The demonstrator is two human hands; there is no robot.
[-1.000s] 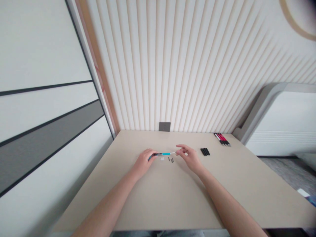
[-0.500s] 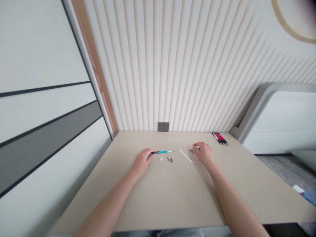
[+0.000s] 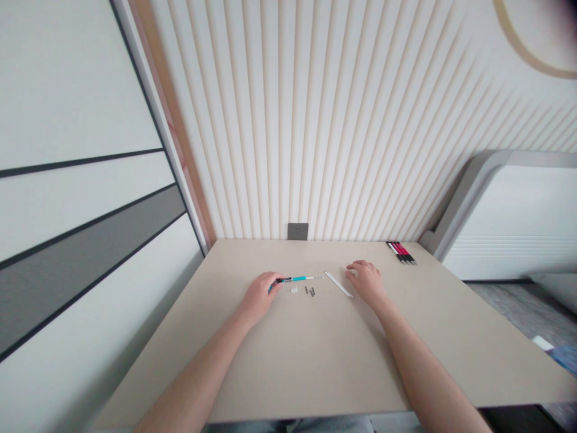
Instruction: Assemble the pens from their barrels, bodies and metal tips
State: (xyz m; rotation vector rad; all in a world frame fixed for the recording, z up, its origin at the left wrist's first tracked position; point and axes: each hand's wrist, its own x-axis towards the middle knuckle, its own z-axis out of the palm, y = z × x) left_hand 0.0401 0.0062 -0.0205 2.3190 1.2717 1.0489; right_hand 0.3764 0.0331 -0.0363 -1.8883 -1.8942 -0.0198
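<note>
Wall panels (image 3: 81,210) in white and grey run down the left of the view, ending at a wood-toned edge strip beside the desk (image 3: 288,361). On the desk, the left hand (image 3: 260,294) has its fingers curled around the dark end of a slim teal-and-black pen (image 3: 300,278), pinching it, with the white tip pointing right. Just past the pen lie a white scrap (image 3: 294,289) and two small dark pieces (image 3: 310,291), set close together and apart from both hands. Further right, a thin white strip (image 3: 338,284) lies at a slant on the desk, untouched.

What has just changed is on the right: the right hand (image 3: 367,281) has shifted toward the strip, and its grip is loosely spread and empty, with the fingers relaxed and resting palm-down just beside the strip's upper end. Small grey bits that lay near those fingers a moment ago no longer show, and they may be hidden under the hand, though I cannot tell. Only the scrap, the dark pieces and the strip lie between the hands.

Beyond, near the back edge, sits a row of red-and-black pens (image 3: 401,252), well away from both hands, below a grey wall socket (image 3: 298,231) in the slatted wall (image 3: 288,120), with a white cabinet (image 3: 509,222) at far right
</note>
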